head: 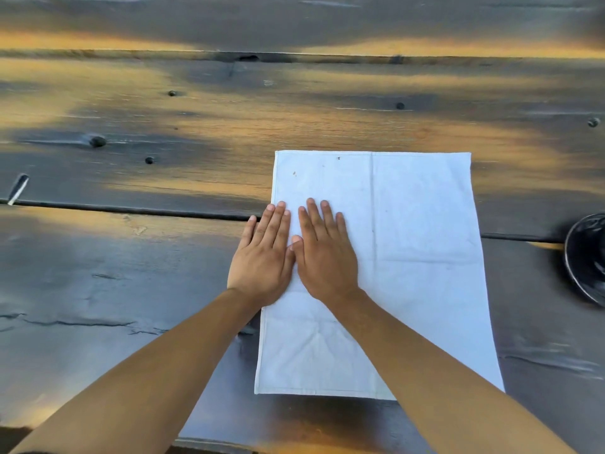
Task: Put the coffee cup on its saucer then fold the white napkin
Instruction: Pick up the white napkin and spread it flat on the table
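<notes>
- Napkin (393,257): one, white, lying flat on the wooden table (163,290) as a tall rectangle, right of centre, its near edge close to the table's front edge.
- Creases on it: one runs from the far hem toward me, and a fainter one crosses it about halfway down; a few small dark specks sit near the far left corner.
- Hands: two, both mine, both bare, palms down and side by side at the napkin's left edge.
- My left hand (265,257) lies flat with fingers stretched and close together; it straddles the left hem, thumb and outer fingers on bare wood, the rest on cloth. It grips nothing.
- My right hand (327,257) lies wholly on the cloth, fingers slightly spread, thumb touching the left hand's forefinger side. It too presses flat and grips nothing.
- Forearms: two, bare; the right one crosses the napkin's near right part and covers its near right corner.
- Dark round object (586,257): one, at the right edge of the view, well apart from the napkin. The frame cuts it off and it is blurred, so I cannot tell whether it is the saucer, the cup, or both.
- Planks: the table shows long seams between boards, with several dark knots or screw heads scattered on the far boards.
- Small pale sliver (19,189) on the far left: too small to identify.
</notes>
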Demonstrator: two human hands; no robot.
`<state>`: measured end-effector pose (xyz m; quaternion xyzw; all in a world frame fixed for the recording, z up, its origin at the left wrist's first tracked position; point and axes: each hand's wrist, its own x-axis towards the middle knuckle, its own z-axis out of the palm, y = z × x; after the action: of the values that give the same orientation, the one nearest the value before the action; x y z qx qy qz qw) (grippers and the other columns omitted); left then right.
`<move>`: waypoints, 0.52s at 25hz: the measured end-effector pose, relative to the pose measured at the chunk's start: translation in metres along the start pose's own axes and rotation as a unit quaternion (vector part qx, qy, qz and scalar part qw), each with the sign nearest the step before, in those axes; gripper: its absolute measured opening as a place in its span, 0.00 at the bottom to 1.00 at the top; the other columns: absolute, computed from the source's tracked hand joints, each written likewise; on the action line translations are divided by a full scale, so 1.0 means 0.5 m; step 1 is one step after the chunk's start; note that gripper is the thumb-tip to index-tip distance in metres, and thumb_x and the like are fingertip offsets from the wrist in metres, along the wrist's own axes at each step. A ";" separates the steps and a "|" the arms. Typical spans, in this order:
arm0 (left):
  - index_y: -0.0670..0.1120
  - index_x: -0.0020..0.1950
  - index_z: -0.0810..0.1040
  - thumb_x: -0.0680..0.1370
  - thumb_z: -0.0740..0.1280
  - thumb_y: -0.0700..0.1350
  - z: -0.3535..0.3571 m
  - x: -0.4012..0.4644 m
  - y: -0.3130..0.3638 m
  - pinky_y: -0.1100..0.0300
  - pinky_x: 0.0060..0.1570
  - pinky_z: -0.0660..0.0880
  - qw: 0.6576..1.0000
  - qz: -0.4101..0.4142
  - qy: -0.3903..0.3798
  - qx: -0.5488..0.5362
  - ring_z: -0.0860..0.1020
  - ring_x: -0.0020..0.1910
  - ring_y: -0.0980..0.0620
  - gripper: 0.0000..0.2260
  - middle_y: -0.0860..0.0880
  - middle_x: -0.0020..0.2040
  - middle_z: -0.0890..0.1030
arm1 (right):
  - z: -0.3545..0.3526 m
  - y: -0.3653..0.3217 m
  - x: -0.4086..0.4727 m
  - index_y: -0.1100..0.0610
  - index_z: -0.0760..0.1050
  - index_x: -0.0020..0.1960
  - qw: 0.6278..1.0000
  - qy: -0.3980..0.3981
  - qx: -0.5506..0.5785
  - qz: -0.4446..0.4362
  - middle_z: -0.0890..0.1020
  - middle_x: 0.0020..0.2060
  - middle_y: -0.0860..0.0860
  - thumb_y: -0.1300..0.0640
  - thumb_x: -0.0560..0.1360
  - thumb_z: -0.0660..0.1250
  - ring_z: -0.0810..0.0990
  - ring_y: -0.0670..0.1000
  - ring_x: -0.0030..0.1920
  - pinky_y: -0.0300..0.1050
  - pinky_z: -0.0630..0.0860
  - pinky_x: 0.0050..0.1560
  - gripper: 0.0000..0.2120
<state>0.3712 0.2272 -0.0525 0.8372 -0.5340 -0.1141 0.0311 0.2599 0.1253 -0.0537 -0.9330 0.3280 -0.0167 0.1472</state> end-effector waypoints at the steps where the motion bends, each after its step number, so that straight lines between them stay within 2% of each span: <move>1: 0.43 0.83 0.47 0.85 0.44 0.53 0.001 0.000 -0.001 0.46 0.81 0.46 1.000 0.002 -0.002 0.000 0.42 0.82 0.50 0.28 0.47 0.84 0.46 | -0.002 0.029 -0.010 0.56 0.58 0.80 1.000 -0.003 -0.026 -0.015 0.58 0.81 0.54 0.47 0.84 0.49 0.53 0.57 0.81 0.60 0.52 0.79 0.27; 4: 0.43 0.83 0.46 0.85 0.44 0.54 -0.001 0.000 0.000 0.46 0.81 0.44 1.000 0.003 -0.008 -0.003 0.41 0.82 0.50 0.28 0.48 0.84 0.45 | -0.034 0.165 -0.056 0.53 0.56 0.81 0.998 0.016 -0.064 0.005 0.56 0.81 0.53 0.42 0.83 0.50 0.52 0.57 0.81 0.60 0.51 0.79 0.30; 8: 0.43 0.83 0.44 0.85 0.43 0.55 0.000 0.000 0.001 0.46 0.81 0.44 1.000 0.003 -0.009 0.002 0.40 0.82 0.50 0.29 0.48 0.84 0.44 | -0.090 0.354 -0.122 0.56 0.51 0.82 0.991 0.004 -0.044 0.123 0.52 0.82 0.53 0.40 0.82 0.48 0.48 0.56 0.82 0.60 0.50 0.79 0.33; 10: 0.43 0.83 0.44 0.85 0.43 0.56 0.002 -0.001 0.000 0.47 0.81 0.44 1.000 -0.001 -0.011 0.002 0.40 0.82 0.50 0.30 0.48 0.84 0.44 | -0.100 0.381 -0.132 0.56 0.49 0.82 0.989 -0.008 -0.031 0.142 0.50 0.82 0.52 0.40 0.82 0.47 0.46 0.54 0.82 0.59 0.50 0.80 0.34; 13: 0.43 0.83 0.44 0.83 0.42 0.60 -0.003 0.005 -0.003 0.47 0.80 0.42 1.000 0.001 -0.022 -0.015 0.38 0.82 0.50 0.32 0.47 0.83 0.42 | -0.106 0.351 -0.121 0.58 0.51 0.81 0.987 0.002 0.011 0.161 0.50 0.82 0.53 0.40 0.82 0.45 0.46 0.56 0.82 0.59 0.48 0.80 0.34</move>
<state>0.3740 0.2253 -0.0517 0.8333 -0.5339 -0.1398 0.0319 0.0991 0.0185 -0.0490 -0.8663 0.4740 0.0016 0.1573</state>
